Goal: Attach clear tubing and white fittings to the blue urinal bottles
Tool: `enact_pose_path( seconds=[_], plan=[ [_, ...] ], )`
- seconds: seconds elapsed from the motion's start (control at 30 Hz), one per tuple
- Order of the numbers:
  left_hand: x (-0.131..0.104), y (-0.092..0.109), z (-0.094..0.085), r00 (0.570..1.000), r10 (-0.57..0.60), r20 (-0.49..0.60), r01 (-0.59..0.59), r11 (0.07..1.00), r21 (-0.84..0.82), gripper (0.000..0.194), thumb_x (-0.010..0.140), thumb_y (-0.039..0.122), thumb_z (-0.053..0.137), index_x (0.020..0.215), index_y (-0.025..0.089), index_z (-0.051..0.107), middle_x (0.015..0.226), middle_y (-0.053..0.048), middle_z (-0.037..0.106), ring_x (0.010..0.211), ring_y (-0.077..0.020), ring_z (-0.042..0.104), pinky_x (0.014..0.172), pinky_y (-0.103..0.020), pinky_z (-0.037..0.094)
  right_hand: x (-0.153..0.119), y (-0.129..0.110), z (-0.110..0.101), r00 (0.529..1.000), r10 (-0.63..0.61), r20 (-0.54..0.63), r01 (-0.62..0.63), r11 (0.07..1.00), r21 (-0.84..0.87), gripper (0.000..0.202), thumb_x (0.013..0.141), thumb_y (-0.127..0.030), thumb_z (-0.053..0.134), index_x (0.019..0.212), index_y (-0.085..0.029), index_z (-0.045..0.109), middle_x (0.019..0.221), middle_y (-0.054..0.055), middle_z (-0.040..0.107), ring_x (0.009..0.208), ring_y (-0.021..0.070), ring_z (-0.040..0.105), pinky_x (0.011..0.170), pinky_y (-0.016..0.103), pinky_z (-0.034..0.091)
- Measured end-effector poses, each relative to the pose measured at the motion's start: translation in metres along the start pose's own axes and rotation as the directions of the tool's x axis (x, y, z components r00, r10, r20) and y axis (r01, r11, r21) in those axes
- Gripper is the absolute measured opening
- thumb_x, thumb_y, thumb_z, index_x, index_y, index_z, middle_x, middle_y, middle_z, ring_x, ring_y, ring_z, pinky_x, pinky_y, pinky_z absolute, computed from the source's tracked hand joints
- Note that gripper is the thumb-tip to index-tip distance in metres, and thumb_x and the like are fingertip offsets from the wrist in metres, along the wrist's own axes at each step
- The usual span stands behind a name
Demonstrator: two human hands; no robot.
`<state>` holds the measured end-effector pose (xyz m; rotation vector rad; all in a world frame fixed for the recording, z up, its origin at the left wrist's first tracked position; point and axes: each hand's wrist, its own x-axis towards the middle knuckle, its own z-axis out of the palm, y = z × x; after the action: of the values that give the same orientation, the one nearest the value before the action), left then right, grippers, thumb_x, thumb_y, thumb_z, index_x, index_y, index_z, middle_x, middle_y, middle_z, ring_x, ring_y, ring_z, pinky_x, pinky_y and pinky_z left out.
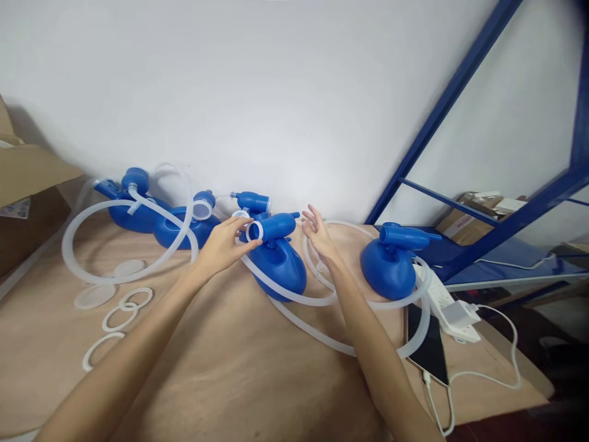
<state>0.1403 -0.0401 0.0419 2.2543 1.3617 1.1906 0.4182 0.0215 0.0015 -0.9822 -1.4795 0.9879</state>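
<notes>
My left hand has its thumb and fingertips closed around the white ring at the open mouth of a blue funnel-shaped head. This head lies over a rounded blue plastic bottle in front of me. Just right of the head's narrow tip, my right hand is raised with fingers apart, holding nothing. A clear hose runs across the bottle's front and passes behind my right forearm. Behind the left hand lies another blue head with a pale rim.
More blue bottles stand at left and right, with a coiled hose. Loose white rings and discs lie at left. At right are a phone, a power strip and a blue shelf frame; a cardboard box stands left.
</notes>
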Motion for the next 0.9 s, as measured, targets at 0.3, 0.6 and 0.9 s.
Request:
enact_pose_path(
  seconds=[0.3,0.6,0.9],
  plan=[
    [0.003,-0.012,0.016,0.995,0.089,-0.034,-0.089,0.996,0.009,0.070,0.086,0.073,0.068,0.127,0.016,0.074,0.121,-0.014,0.077,0.101,-0.0301,0.076,0.095,-0.043,0.062,-0.008,0.014,0.043,0.995,0.100,-0.022,-0.095,0.983,0.158,0.089,0.085,-0.067,0.071,0.154,-0.038,0.024,0.130,0.007,0.060,0.113,0.0264,0.066,0.098,0.043,0.059],
    [-0.005,-0.016,0.031,0.967,0.219,-0.128,-0.205,0.972,0.112,0.058,0.095,0.065,0.062,0.126,0.018,0.077,0.123,-0.014,0.077,0.106,-0.0293,0.075,0.091,-0.038,0.062,-0.006,0.010,0.038,0.998,-0.060,0.032,0.060,0.998,-0.004,0.044,0.092,-0.056,0.063,0.128,-0.032,0.057,0.135,0.004,0.059,0.130,0.0280,0.057,0.114,0.040,0.049],
    [0.001,-0.003,0.003,0.971,0.210,0.115,-0.235,0.928,0.289,0.064,0.099,0.065,0.054,0.145,0.022,0.064,0.145,-0.015,0.066,0.121,-0.0343,0.069,0.097,-0.044,0.059,-0.012,0.001,0.032,0.967,0.089,0.239,-0.107,0.992,0.062,0.128,0.060,-0.047,0.095,0.160,-0.036,0.017,0.147,0.011,0.052,0.125,0.0310,0.065,0.105,0.047,0.058]
  ],
)
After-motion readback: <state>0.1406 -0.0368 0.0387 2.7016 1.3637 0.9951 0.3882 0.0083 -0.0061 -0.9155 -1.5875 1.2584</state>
